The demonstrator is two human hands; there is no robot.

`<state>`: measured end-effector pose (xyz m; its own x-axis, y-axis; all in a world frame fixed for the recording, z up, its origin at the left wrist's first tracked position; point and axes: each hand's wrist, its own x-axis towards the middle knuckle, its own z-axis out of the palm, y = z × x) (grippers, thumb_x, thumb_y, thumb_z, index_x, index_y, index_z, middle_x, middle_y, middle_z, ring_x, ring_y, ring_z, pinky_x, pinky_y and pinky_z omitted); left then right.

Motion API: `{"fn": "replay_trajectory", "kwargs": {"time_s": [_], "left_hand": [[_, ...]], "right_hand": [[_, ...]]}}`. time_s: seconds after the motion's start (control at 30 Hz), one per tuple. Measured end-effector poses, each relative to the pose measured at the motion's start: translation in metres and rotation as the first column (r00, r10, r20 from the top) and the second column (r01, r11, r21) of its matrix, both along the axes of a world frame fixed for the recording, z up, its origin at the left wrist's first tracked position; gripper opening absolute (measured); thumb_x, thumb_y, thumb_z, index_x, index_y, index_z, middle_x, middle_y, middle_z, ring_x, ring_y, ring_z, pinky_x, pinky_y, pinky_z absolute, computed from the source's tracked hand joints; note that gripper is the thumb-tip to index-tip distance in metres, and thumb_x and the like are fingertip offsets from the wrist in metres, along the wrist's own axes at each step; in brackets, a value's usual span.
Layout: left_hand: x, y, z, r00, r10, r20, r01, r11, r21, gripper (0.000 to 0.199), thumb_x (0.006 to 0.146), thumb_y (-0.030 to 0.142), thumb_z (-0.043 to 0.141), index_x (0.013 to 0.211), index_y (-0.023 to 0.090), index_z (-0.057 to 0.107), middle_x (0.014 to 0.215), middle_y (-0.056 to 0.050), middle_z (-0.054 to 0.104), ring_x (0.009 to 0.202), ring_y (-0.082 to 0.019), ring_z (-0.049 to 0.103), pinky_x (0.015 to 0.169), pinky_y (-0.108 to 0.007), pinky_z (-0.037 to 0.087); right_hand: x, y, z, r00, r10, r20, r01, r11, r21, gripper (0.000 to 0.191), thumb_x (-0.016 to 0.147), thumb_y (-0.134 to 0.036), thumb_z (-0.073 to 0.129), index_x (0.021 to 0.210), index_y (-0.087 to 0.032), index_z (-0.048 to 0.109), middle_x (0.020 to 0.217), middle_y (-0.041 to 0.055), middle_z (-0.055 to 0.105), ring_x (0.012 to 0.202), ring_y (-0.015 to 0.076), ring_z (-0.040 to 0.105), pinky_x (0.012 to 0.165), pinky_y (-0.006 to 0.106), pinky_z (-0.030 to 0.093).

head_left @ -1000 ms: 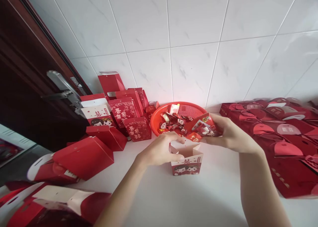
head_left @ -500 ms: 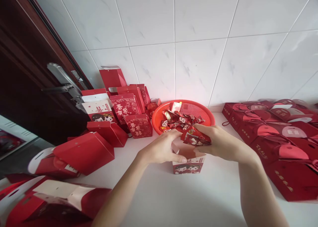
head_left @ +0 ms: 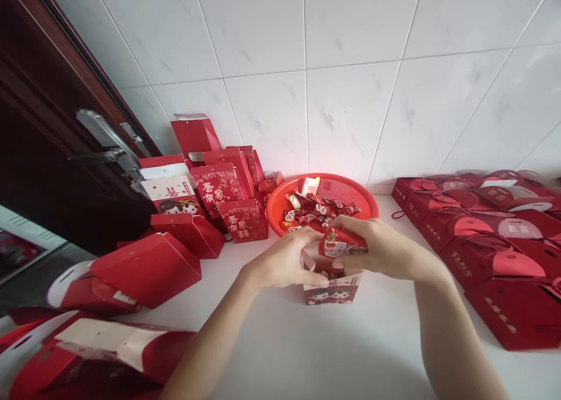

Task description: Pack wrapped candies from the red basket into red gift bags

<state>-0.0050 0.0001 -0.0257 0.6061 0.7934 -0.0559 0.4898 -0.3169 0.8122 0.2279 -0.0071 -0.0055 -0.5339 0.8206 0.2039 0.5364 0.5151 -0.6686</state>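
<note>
A small paper candy box [head_left: 331, 295], printed with two cartoon figures, stands upright with its top open. My left hand [head_left: 284, 260] grips its left side, thumb across the front edge. Some dark red wrappers show inside, partly hidden. Just over the opening, my right hand [head_left: 381, 242] is closed on a red-wrapped candy [head_left: 339, 243]; whether more sit behind it I cannot tell. Right behind both hands is a round red plastic basket [head_left: 366, 197] with a heap of wrapped candies [head_left: 318, 210] in it.
Several red gift boxes [head_left: 243, 220] stand on the white table [head_left: 307, 347] at the left, more lying nearer me. Rows of dark red ribboned boxes [head_left: 495, 306] fill the right side. Tiled wall [head_left: 346, 114] rises behind; a brown door [head_left: 52, 125] with a metal handle [head_left: 99, 155] is at left.
Dark red wrappers now show inside the box, where bare inner card showed before. The candy in my right hand shows a different, brighter red side. My left hand keeps its grip.
</note>
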Motion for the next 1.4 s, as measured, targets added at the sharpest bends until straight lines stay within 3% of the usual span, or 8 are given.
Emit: {"fn": "replay_trajectory", "kwargs": {"time_s": [0.27,0.5,0.7,0.8,0.97,1.13,1.3,1.4], "left_hand": [[0.001,0.001,0.001,0.999,-0.045,0.028,0.046,0.999,-0.015,0.072,0.071,0.032,0.086,0.138,0.029,0.059,0.131,-0.007,0.067,0.115,-0.03,0.065,0.094,-0.039,0.054],[-0.001,0.001,-0.001,1.0,0.023,-0.003,-0.023,1.0,-0.015,0.073,0.068,0.037,0.088,0.135,0.028,0.061,0.137,-0.007,0.063,0.122,-0.033,0.061,0.095,-0.04,0.054],[-0.002,0.004,-0.003,1.0,-0.025,-0.001,0.025,1.0,0.014,0.078,0.067,0.038,0.089,0.139,0.03,0.059,0.136,-0.007,0.062,0.124,-0.034,0.06,0.099,-0.042,0.052],[-0.002,0.003,-0.002,0.999,-0.029,0.013,0.029,0.999,0.014,0.075,0.067,0.038,0.09,0.136,0.028,0.061,0.138,-0.008,0.061,0.126,-0.034,0.059,0.098,-0.041,0.053],[-0.001,0.002,0.0,0.999,-0.02,0.027,0.02,1.0,-0.006,0.075,0.066,0.038,0.091,0.134,0.028,0.062,0.136,-0.008,0.063,0.12,-0.034,0.063,0.097,-0.042,0.054],[-0.002,0.002,-0.003,1.0,0.016,0.0,-0.016,1.0,-0.012,0.076,0.065,0.042,0.09,0.134,0.028,0.063,0.143,-0.009,0.059,0.118,-0.034,0.065,0.091,-0.041,0.057],[-0.003,0.004,-0.006,0.999,0.027,-0.043,-0.026,1.0,0.015,0.075,0.066,0.046,0.089,0.135,0.028,0.063,0.139,-0.01,0.06,0.113,-0.032,0.068,0.085,-0.039,0.058],[-0.003,0.004,-0.005,1.0,0.0,-0.024,0.0,0.999,0.039,0.071,0.067,0.044,0.089,0.131,0.029,0.065,0.133,-0.008,0.063,0.11,-0.03,0.069,0.083,-0.035,0.058]], "right_hand": [[-0.005,0.0,0.004,0.95,0.047,-0.309,-0.039,0.999,0.03,0.016,0.089,-0.03,0.062,0.103,-0.024,0.058,0.087,0.0024,0.066,0.073,0.0185,0.06,0.061,0.029,0.05],[-0.002,0.002,0.003,0.983,0.138,-0.118,-0.136,0.99,0.027,0.005,0.088,-0.026,0.065,0.092,-0.023,0.064,0.088,0.0015,0.069,0.07,0.0157,0.059,0.06,0.026,0.046],[0.002,-0.005,-0.001,0.999,0.002,0.04,-0.004,0.999,0.045,0.015,0.087,-0.013,0.057,0.091,-0.023,0.067,0.071,-0.0023,0.064,0.057,0.0127,0.051,0.051,0.025,0.038],[-0.007,-0.009,0.001,0.99,-0.044,0.136,0.036,0.998,0.056,0.012,0.091,-0.019,0.059,0.089,-0.022,0.07,0.078,0.0015,0.068,0.066,0.0158,0.057,0.055,0.026,0.041],[-0.021,-0.012,0.003,0.961,-0.012,0.277,-0.007,0.998,0.068,0.025,0.089,-0.013,0.061,0.106,-0.024,0.076,0.098,0.0078,0.071,0.092,0.0226,0.066,0.072,0.03,0.049],[-0.014,-0.014,0.003,0.954,-0.107,0.281,0.067,0.987,0.148,0.032,0.086,-0.012,0.063,0.116,-0.023,0.069,0.113,0.0085,0.071,0.097,0.0242,0.067,0.072,0.031,0.051],[-0.009,-0.024,0.009,0.971,-0.09,0.221,0.032,0.968,0.249,0.024,0.091,-0.007,0.052,0.098,-0.021,0.07,0.093,0.0064,0.071,0.078,0.0193,0.065,0.062,0.028,0.045],[-0.015,-0.028,0.01,0.973,-0.003,0.233,-0.043,0.98,0.196,0.029,0.095,-0.007,0.047,0.096,-0.022,0.072,0.084,0.0053,0.071,0.07,0.0174,0.064,0.062,0.028,0.044]]}}
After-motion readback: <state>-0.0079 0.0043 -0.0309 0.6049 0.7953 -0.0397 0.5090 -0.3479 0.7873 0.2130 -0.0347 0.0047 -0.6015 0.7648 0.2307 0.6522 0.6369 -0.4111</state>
